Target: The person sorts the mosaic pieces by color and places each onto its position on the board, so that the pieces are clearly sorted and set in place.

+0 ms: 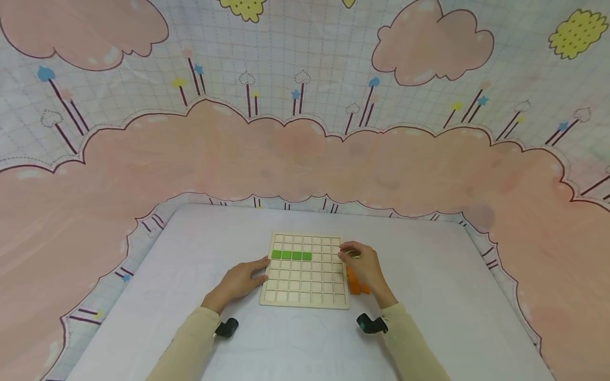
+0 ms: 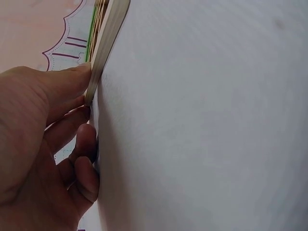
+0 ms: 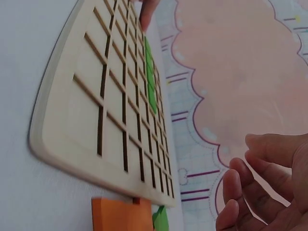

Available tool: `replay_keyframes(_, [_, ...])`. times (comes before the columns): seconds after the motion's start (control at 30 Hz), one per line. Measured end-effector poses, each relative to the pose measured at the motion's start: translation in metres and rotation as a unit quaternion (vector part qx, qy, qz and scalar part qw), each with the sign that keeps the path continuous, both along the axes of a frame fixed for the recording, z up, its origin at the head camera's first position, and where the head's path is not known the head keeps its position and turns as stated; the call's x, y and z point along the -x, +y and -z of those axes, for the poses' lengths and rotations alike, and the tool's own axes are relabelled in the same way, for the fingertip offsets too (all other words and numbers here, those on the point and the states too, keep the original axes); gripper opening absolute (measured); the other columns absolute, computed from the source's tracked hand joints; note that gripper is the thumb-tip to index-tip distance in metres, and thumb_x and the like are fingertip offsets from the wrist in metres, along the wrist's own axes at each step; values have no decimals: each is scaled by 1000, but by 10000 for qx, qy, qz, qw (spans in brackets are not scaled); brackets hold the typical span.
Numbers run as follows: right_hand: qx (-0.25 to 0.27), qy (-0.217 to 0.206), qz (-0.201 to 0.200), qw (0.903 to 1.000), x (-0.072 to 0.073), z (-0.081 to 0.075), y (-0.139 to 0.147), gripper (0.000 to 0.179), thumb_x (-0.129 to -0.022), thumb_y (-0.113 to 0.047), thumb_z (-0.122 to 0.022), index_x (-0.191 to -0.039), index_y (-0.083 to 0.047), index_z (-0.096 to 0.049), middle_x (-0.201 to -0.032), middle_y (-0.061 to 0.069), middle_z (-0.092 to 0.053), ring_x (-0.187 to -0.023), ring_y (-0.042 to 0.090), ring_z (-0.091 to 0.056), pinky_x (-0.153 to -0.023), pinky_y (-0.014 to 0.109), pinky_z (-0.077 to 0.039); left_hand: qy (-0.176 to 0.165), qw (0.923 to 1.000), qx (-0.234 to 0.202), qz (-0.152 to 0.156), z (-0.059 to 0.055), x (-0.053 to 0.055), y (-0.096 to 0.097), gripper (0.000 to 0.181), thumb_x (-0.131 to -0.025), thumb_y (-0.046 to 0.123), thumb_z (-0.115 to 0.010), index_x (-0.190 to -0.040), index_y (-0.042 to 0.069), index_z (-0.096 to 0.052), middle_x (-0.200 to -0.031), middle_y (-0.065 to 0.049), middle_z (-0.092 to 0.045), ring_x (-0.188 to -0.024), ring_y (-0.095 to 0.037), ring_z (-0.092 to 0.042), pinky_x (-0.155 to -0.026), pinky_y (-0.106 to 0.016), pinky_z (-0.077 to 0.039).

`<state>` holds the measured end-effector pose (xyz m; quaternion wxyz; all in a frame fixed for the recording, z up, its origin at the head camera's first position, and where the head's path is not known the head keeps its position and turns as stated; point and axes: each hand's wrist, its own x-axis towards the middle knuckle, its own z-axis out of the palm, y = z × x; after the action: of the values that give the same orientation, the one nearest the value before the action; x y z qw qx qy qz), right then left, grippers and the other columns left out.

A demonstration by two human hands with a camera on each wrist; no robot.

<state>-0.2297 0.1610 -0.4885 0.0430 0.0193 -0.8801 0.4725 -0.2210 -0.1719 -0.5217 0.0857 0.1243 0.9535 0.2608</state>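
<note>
A pale wooden grid board [image 1: 305, 302] lies on the white table. Four-sided green tiles [image 1: 292, 255] fill several neighbouring cells of one row, starting at its left side. My left hand [image 1: 240, 279] rests at the board's left edge; in the left wrist view its thumb [image 2: 72, 79] touches that edge. Near the board's upper right side is my right hand [image 1: 364, 264], thumb and forefinger close together. The right wrist view shows nothing between these fingers [image 3: 269, 144]. Orange pieces [image 1: 354, 284] lie beside the board's right edge, partly under the right hand, with a green piece [image 3: 161, 219] by them.
The white tabletop [image 1: 214, 233] extends around the board. Behind and at the sides hangs a patterned cloth [image 1: 295, 159] with clouds. A small black device [image 1: 227, 328] is worn at the left wrist, another black device [image 1: 371, 324] at the right.
</note>
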Motion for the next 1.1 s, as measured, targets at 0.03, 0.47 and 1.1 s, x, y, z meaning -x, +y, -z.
replay_keyframes(0.03, [-23, 3, 5, 10000, 0, 1, 2, 23, -91, -17, -71, -112, -8, -72, -104, 5, -73, -97, 23, -66, -85, 37, -58, 6, 10000, 8, -3, 0, 0, 0, 53, -95, 30, -64, -144, 18, -51, -153, 3, -45, -140, -35, -45, -114, -56, -37])
replay_keyframes(0.47, [-248, -112, 316, 9991, 2, 11, 29, 22, -91, -18, -71, -111, -10, -73, -108, 9, -73, -97, 24, -65, -85, 37, -57, 44, 10000, 66, -14, 3, 1, -2, 52, -94, 30, -66, -143, 18, -52, -153, 4, -46, -139, -34, -45, -113, -56, -38])
replay_keyframes(1.1, [-495, -495, 521, 9962, 12, 29, 46, 21, -89, -14, -71, -109, -8, -74, -107, 11, -72, -89, 22, -63, -71, 24, -52, 27, 10000, -15, -6, 2, -1, -1, 52, -95, 30, -65, -144, 18, -51, -153, 2, -45, -139, -34, -45, -114, -56, -37])
